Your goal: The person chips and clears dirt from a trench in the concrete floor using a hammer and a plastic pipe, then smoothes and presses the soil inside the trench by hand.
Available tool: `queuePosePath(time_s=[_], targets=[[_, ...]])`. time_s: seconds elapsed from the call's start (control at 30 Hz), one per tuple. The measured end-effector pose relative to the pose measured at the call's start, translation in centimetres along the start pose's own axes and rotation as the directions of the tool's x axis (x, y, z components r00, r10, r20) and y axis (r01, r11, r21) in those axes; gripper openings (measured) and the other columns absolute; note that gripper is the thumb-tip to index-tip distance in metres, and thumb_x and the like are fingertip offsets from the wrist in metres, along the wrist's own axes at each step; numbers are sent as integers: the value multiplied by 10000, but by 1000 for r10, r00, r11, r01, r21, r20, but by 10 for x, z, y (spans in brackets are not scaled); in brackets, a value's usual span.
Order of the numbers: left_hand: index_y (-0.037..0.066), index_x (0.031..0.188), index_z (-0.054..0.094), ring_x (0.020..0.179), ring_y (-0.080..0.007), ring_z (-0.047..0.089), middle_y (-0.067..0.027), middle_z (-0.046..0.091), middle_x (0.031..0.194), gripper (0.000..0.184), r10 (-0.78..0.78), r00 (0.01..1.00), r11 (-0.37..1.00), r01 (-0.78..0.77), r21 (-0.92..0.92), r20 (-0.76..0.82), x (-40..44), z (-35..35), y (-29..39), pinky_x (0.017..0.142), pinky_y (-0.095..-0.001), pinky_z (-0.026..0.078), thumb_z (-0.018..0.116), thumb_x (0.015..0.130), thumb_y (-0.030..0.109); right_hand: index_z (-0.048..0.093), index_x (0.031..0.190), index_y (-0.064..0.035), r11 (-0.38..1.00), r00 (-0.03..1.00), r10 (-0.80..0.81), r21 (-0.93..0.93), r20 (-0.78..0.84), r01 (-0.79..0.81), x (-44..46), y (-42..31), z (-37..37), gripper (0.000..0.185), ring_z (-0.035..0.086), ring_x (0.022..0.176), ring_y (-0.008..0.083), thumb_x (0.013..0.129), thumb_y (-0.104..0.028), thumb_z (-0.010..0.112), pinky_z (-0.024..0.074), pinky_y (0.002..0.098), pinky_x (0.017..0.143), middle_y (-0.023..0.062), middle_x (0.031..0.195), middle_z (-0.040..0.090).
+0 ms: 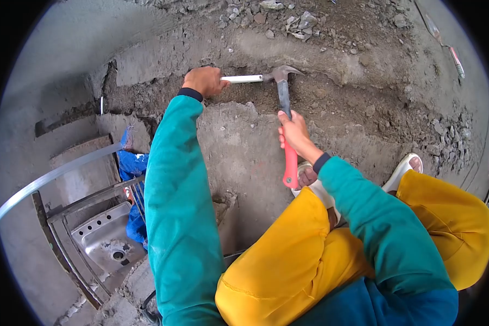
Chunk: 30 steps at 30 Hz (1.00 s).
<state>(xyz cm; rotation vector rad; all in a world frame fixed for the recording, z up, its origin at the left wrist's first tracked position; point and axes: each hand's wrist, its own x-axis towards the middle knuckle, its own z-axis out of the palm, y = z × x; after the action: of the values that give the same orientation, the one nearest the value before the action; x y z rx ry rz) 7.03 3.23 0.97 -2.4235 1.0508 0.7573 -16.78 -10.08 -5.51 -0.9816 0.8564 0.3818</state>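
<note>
My left hand [203,81] is closed around a short white bar [243,79], which lies level over a rough trench in the broken concrete; its other end is hidden in the fist. My right hand [294,132] grips a claw hammer [289,157] partway up its red and grey handle. The steel hammer head [282,73] is at the right end of the white bar, its claw pointing right. Contact between the two looks likely, but I cannot tell for certain.
Rubble [304,24] lies beyond the trench, with a red-handled trowel [456,61] at far right. On the left are a steel sink [107,236], a metal frame [54,239], a long metal bar [54,176] and blue cloth [133,165]. My sandalled feet [405,167] are close to the trench.
</note>
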Motion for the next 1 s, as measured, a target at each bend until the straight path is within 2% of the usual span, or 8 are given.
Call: queuePosePath(time_s=[0.2,0.3,0.47,0.53,0.6,0.73,0.8,1.0], targets=[[49,873,656,800,-351,625,-177,649,816,469,-3,1000,1000,3,5,-18,-2,12,-3,702,-454,496,536,833,501,426,898,-47,823,895,-296,386,-333,416,-13,11,37,247,445,366,133,913,-281,501,411,302,328,20,552,441],[23,893,664,785,-354,619,-175,648,791,483,-13,999,1000,14,-28,49,4,4,1,705,-440,492,573,820,491,383,905,-90,964,998,-70,-257,-11,64,5,-7,10,215,414,375,120,924,-276,490,381,294,328,4,574,426],[33,934,671,668,-240,660,-145,654,792,385,-159,912,925,271,-266,378,-10,-21,3,583,-347,523,627,815,397,414,899,-78,982,985,-169,-80,32,171,-18,-30,-15,226,443,383,106,924,-290,489,396,272,324,7,577,448],[17,961,654,645,-186,660,-116,653,832,371,-191,964,350,243,-905,186,-25,-8,-18,558,-279,537,622,826,361,427,887,-63,969,969,-246,-14,15,246,-25,-31,-19,236,457,386,108,925,-288,484,411,276,329,9,572,456],[-37,941,628,651,-191,657,-124,653,833,418,-420,902,52,137,-989,103,-36,11,-19,565,-261,535,584,847,368,421,883,-71,955,955,-298,14,-4,298,-28,-38,-24,244,457,391,96,928,-302,482,405,263,331,5,578,456],[-7,839,610,828,-279,663,-172,659,784,496,-649,760,120,59,-991,-33,-9,61,-7,673,-346,511,465,892,465,427,897,-74,928,929,-366,48,-56,368,-36,-41,-27,246,465,405,88,935,-312,474,409,248,345,12,601,470],[52,671,517,926,-353,632,-210,655,821,479,-709,705,-565,-565,-602,3,-5,61,13,819,-423,467,354,943,410,423,917,-72,902,906,-415,93,-88,422,-38,-38,-24,240,461,407,89,939,-308,463,405,251,345,15,603,465],[74,584,393,988,-431,585,-177,593,679,516,-687,726,-619,-605,-501,-30,-6,60,13,934,-568,367,271,966,398,384,999,-57,644,781,-517,442,-351,625,-29,-13,27,229,421,382,108,953,-278,423,385,279,331,27,590,422]])
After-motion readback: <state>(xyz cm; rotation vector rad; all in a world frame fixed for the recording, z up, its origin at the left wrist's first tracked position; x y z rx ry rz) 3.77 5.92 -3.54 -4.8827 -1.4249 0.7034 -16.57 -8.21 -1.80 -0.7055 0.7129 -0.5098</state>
